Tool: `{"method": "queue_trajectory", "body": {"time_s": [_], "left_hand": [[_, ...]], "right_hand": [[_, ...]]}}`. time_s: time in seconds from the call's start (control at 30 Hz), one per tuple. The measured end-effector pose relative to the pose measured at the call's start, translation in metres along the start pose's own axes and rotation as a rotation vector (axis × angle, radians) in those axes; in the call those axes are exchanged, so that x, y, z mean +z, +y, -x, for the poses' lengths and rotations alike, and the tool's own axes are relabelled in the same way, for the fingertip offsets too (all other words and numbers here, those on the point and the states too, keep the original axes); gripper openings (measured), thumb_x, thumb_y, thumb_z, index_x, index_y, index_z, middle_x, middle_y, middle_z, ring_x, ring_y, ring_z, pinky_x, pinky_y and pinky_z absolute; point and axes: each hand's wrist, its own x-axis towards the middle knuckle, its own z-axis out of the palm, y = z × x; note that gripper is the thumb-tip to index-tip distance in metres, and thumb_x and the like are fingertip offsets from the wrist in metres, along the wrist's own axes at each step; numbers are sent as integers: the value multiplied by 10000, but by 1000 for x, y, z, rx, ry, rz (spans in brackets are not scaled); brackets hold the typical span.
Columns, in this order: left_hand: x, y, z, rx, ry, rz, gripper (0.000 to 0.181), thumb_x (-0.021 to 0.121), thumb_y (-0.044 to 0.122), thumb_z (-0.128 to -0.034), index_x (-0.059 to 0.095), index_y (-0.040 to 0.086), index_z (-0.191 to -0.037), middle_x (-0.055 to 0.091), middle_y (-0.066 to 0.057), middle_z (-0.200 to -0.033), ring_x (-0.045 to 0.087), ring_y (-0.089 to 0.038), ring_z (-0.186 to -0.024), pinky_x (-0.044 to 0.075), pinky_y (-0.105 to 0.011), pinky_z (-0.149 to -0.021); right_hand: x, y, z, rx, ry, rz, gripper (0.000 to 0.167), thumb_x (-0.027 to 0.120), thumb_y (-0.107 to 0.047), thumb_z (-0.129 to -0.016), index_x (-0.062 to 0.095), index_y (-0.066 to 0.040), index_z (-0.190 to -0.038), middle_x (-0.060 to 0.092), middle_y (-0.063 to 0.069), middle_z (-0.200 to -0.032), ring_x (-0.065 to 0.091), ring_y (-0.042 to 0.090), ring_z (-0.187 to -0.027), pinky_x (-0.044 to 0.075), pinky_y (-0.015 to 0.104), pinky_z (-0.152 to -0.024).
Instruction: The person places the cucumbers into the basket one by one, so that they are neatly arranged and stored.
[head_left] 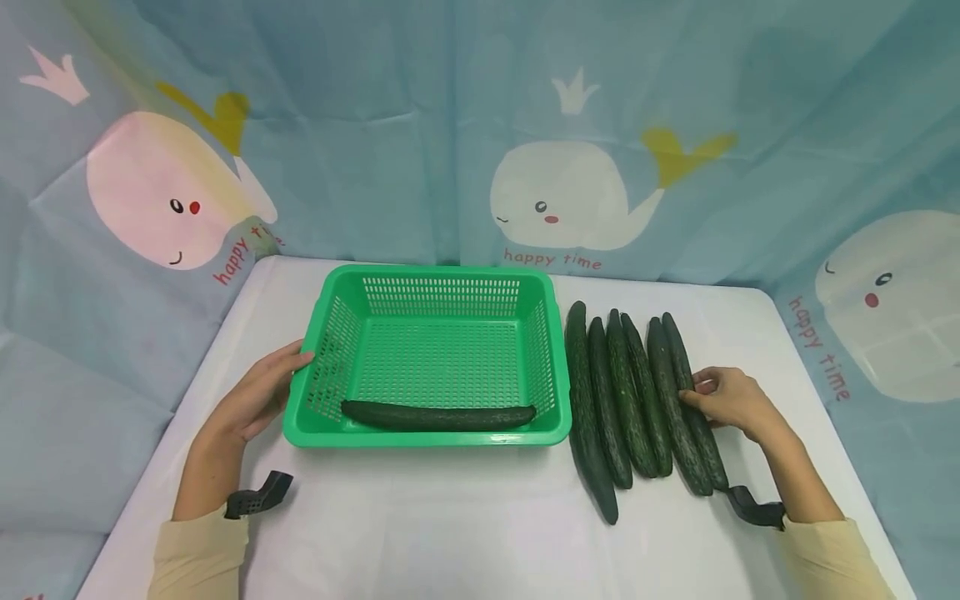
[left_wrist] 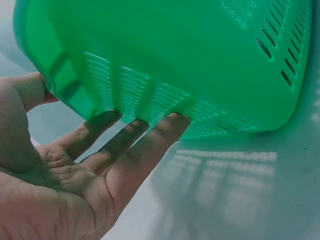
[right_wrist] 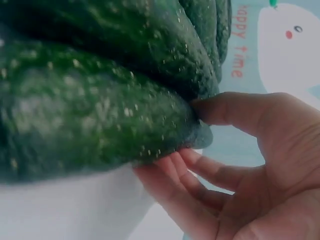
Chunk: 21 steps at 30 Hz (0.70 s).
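Observation:
A green plastic basket (head_left: 427, 439) stands on the table, with one long dark cucumber (head_left: 442, 418) lying along its near side. At the basket's left edge is my left hand (head_left: 262, 392), its thumb over the rim and its fingertips against the slotted outer wall (left_wrist: 165, 95) in the left wrist view. My right hand (head_left: 731, 400) holds the rightmost cucumber (head_left: 702, 437) of a row beside the basket. Up close in the right wrist view, the thumb lies on top of this cucumber (right_wrist: 90, 110) near one end, and the fingers reach under it.
Several other cucumbers (head_left: 626, 392) lie side by side between the basket and my right hand; the leftmost one (head_left: 588, 433) sits close to the basket's right side. The table (head_left: 450, 533) has a white cover. Behind it hangs a blue curtain (head_left: 420, 192) with whale prints.

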Motion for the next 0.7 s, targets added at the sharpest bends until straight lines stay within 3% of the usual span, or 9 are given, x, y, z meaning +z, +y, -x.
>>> {"method": "queue_trajectory", "body": {"time_s": [0.03, 0.23, 0.43, 0.6, 0.7], "left_hand": [[0, 1, 0, -4, -2, 0, 694, 438, 328, -1150, 163, -37, -1673, 679, 194, -1248, 628, 26, -1187, 495, -205, -1007], [-2, 2, 1, -19, -3, -12, 698, 429, 345, -1152, 163, -35, -1673, 681, 203, -1243, 622, 32, -1193, 446, -304, -1075], [-1, 1, 0, 8, -9, 30, 679, 438, 321, -1151, 194, -59, -1659, 687, 173, -1241, 647, 17, -1171, 531, -179, -970], [1, 2, 0, 20, -18, 54, 655, 439, 308, -1151, 237, -81, -1638, 699, 150, -1237, 648, 7, -1174, 522, -157, -964], [2, 2, 1, 16, -17, 47, 662, 440, 316, -1151, 234, -83, -1638, 701, 149, -1241, 656, 4, -1171, 527, -165, -965]], "right_hand": [[0, 0, 0, -1, -1, -1, 604, 657, -249, -1020, 509, 229, -1357, 615, 447, -1252, 762, 323, -825, 667, 408, -670], [4, -3, 4, -46, -11, 11, 585, 611, -204, -1042, 464, 268, -1353, 592, 439, -1233, 736, 381, -903, 654, 408, -684], [-7, -8, 7, -71, -22, 72, 559, 608, -183, -1045, 480, 268, -1349, 596, 461, -1244, 734, 434, -912, 646, 483, -704], [-11, -11, 5, -42, 8, 196, 569, 682, -211, -990, 546, 251, -1294, 672, 413, -1156, 732, 447, -882, 615, 545, -711], [-7, -10, 5, -29, 33, 204, 601, 703, -229, -973, 551, 253, -1299, 672, 409, -1162, 719, 487, -916, 608, 572, -732]]}}
